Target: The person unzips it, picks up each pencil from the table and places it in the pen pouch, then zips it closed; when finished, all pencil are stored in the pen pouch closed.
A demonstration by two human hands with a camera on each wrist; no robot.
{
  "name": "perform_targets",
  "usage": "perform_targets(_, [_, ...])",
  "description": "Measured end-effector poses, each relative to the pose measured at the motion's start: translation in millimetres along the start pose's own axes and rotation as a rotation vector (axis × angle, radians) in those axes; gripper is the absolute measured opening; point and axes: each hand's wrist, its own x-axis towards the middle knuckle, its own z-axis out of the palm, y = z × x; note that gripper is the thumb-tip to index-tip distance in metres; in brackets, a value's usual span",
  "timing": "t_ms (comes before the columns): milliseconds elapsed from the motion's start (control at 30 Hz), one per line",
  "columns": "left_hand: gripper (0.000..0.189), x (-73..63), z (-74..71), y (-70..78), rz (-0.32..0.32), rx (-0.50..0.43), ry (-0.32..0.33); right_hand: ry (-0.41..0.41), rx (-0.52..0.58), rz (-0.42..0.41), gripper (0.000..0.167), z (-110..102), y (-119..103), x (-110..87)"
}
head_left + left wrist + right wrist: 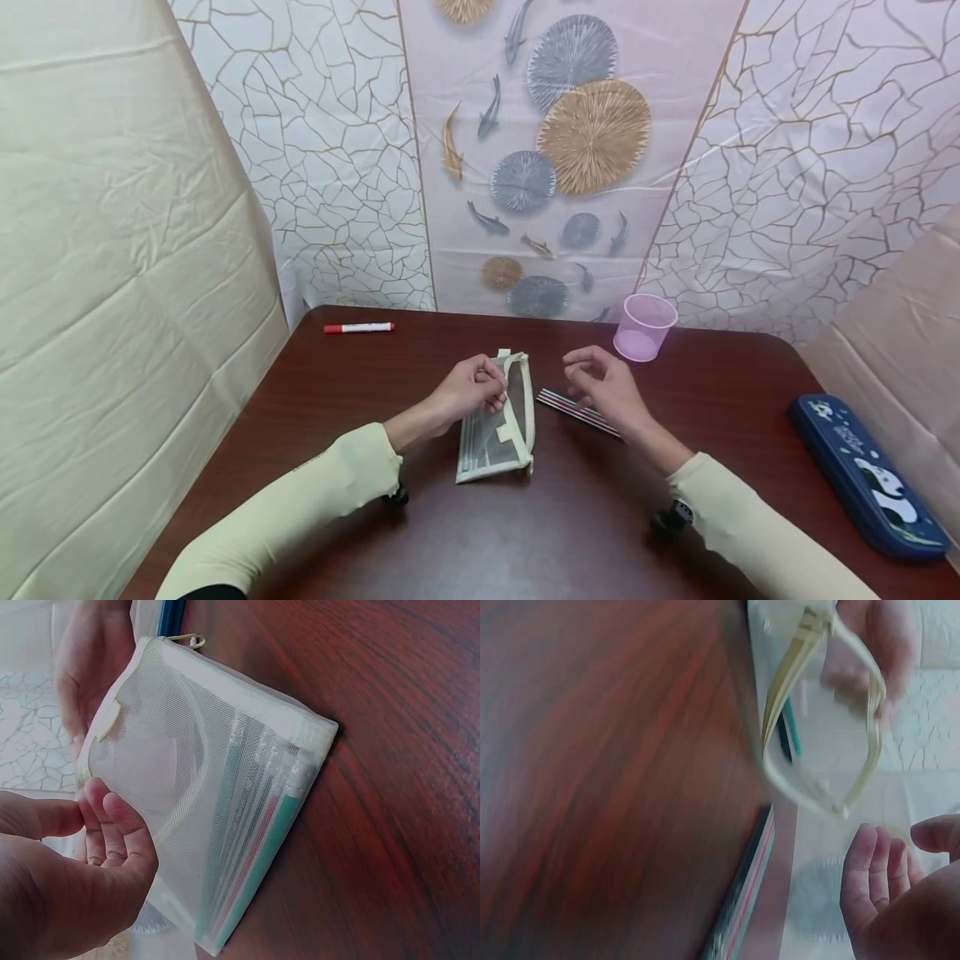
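Looks approx. part-done: slim green & red pencils (pixel 268 847) are in the cream, see-through mesh zip pouch (pixel 487 440); thin, multicoloured sticks (pixel 564 404) lie outside, just beside it, so prob. those are left, plus the undone zip. Pouch is mid-desk (pixel 487 542), long axis running near-to-far, mouth facing R. L hand (pixel 468 390) pinches its edge, thumb to fingertips. R hand (pixel 611 392) hangs above the sticks, fingers loosely bent, thumb apart, nothing held.
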Motion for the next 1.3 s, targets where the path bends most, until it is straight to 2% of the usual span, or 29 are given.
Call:
perform_targets(333, [0.007,-0.7,-1.1,0.3,0.009,-0.01,0.009,0.017,-0.097,-0.061,0.031,-48,19,9.1])
perform_targets(500, [0.007,0.1,-1.6,-1.8,0.02,-0.002,0.002,-0.006,-0.071,-0.009,0.028,-69,38,18.5])
perform_targets(633, [0.007,0.3,-1.2,-3.2,0.023,0.0,-0.003,-0.105,-0.086,0.028,0.034,-82,52,24.5])
perform_targets(767, [0.006,-1.9,-1.5,-2.1,0.023,0.003,-0.001,-0.293,-0.122,0.061,0.048,-91,63,32.3])
perform_targets(933, [0.006,-4.2,-3.6,-2.7,0.018,-0.003,0.004,-0.476,-0.17,0.115,0.052,-95,73,40.2])
perform_targets(1000, [0.006,-4.3,-4.5,-3.4,0.014,-0.007,0.001,-0.506,-0.202,0.125,0.053,-94,74,41.3])
perform_targets(1167, [0.005,-2.2,-6.4,-4.1,0.02,-0.025,-0.012,-0.528,-0.288,0.08,0.056,-89,75,44.3])
perform_targets(1300, [0.007,-1.4,-7.1,-4.9,0.017,-0.037,-0.021,-0.545,-0.303,0.053,0.053,-86,72,47.0])
